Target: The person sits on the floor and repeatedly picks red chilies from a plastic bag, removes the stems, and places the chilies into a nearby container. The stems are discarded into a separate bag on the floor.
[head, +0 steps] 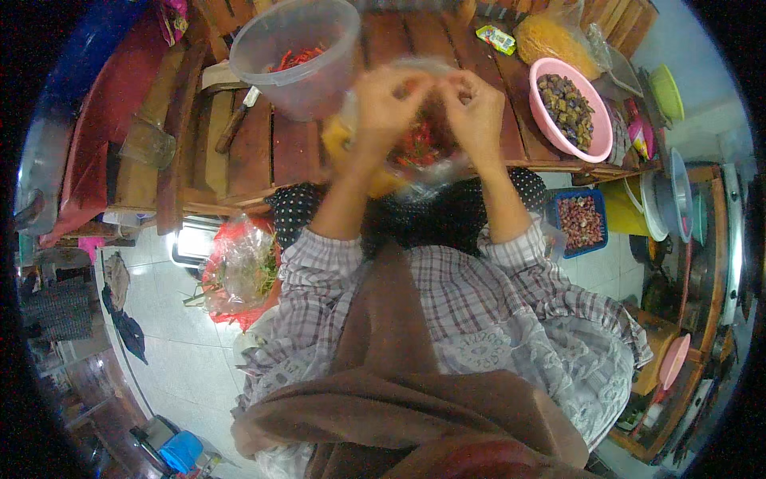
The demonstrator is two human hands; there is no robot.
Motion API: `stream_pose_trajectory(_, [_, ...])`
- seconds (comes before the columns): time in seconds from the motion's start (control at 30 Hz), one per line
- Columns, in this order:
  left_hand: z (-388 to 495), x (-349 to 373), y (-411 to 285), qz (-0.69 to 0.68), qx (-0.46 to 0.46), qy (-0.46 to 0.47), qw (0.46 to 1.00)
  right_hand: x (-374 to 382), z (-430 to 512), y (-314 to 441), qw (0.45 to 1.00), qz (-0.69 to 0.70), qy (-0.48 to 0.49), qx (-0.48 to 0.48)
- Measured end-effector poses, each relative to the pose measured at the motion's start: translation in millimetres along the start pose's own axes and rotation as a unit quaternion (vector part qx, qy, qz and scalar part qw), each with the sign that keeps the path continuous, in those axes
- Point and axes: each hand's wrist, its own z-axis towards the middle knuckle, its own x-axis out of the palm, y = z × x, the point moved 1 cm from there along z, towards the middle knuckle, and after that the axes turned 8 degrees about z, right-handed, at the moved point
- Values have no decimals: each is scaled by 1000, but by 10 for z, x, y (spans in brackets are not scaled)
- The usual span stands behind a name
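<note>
My left hand [389, 111] and my right hand [476, 114] are raised in front of me, blurred, with their fingertips meeting. Whatever is pinched between them is too small and blurred to make out. Below the hands, red chillies [419, 143] lie in a clear plastic bag [443, 170] at the front of the wooden table. Part of a yellow item [338, 135] shows beside the bag, behind my left wrist. To the left stands a translucent plastic bucket [257, 75] with more red chillies [299, 58] inside.
A knife [236, 123] lies left of the bucket, near a clear glass [149, 143]. On the right are a pink basin [538, 114] of dark chopped pieces and a bag of yellow food [547, 45]. A blue basket [562, 239] of shallots and a red bag [224, 275] of greens sit lower down.
</note>
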Motion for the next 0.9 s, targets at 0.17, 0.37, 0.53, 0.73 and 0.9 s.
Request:
stream_pose_trajectory(0.17, [165, -313, 99, 171, 117, -172, 963, -12, 123, -62, 982, 162, -10, 97])
stream_pose_trajectory(0.37, [374, -828, 500, 445, -21, -233, 864, -127, 98, -252, 997, -10, 80, -5])
stream_pose_trajectory(0.53, [320, -781, 498, 402, -86, -184, 893, -173, -180, -246, 961, -210, 172, 51])
stream_pose_trajectory(0.73, [193, -402, 254, 239, 104, -152, 953, -57, -382, -171, 961, -216, 153, 76])
stream_pose_trajectory(0.9, [117, -84, 180, 66, 65, 28, 995, -125, -225, -188, 982, -158, 100, 32])
